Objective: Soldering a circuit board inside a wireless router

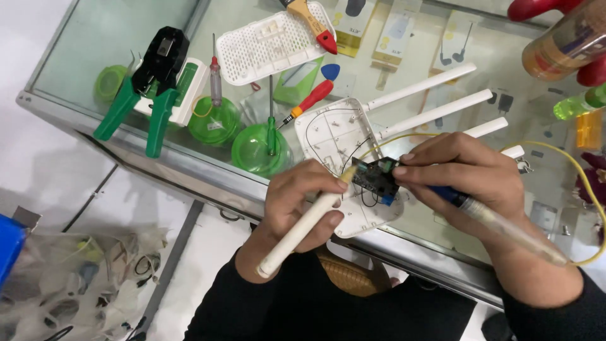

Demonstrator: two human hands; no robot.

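Our left hand [302,201], at the centre of the frame, is closed around a white antenna [303,230] that slants from the lower middle up toward a small dark circuit board [375,179]. Its tip touches the board's left edge. Our right hand [464,173], at centre right, is curled with thumb and fingertips pinching the right side of the board, and it also grips a blue-tipped, clear-handled tool [505,227] that runs down to the lower right.

The board sits just above an open white router shell [338,142] lying on the glass counter [95,50]. Thin black wires run across the shell's inside. Three more white antennas [420,85] fan out from the shell toward the upper right. A yellow cable [584,177] loops from the board out to the right edge of the frame.

In the upper left, a green-handled crimping tool [148,88] rests on the counter beside two green round containers [214,120]. A green-handled screwdriver [271,123] stands in the nearer container, and a red-handled screwdriver [312,98] lies just beside the shell. A perforated white cover [271,41] lies at the top centre. A clear bag of scraps [82,284] fills the lower left.
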